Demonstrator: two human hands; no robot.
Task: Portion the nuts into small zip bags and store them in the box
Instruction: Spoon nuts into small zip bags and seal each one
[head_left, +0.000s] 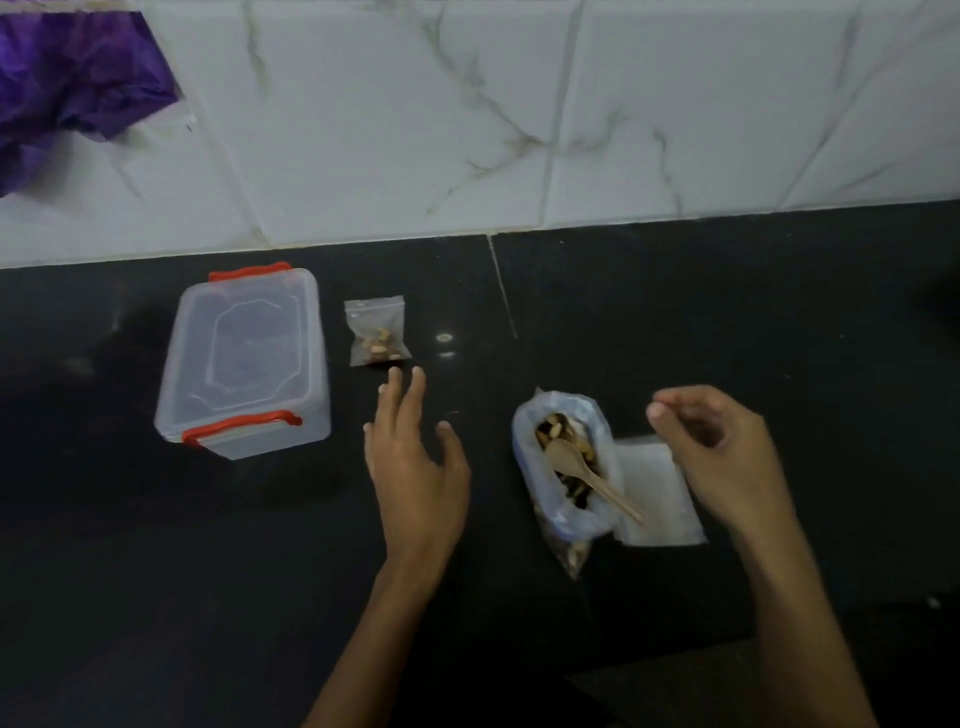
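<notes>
On the black tabletop (675, 322), beside the lidded box (244, 364), a filled zip bag (376, 335) is lying (light, limp; pinch its seal); left hand (415, 457) is reaching, fingers spread, right hand (722, 452) loosely curled, empty.

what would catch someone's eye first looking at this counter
Likely the clear box with red latches, lid on, at the left of the black counter, and a small zip bag of nuts lying just right of it. Nearer the middle, an open bag of nuts holds a wooden spoon, between the open left hand and the right hand.
</notes>
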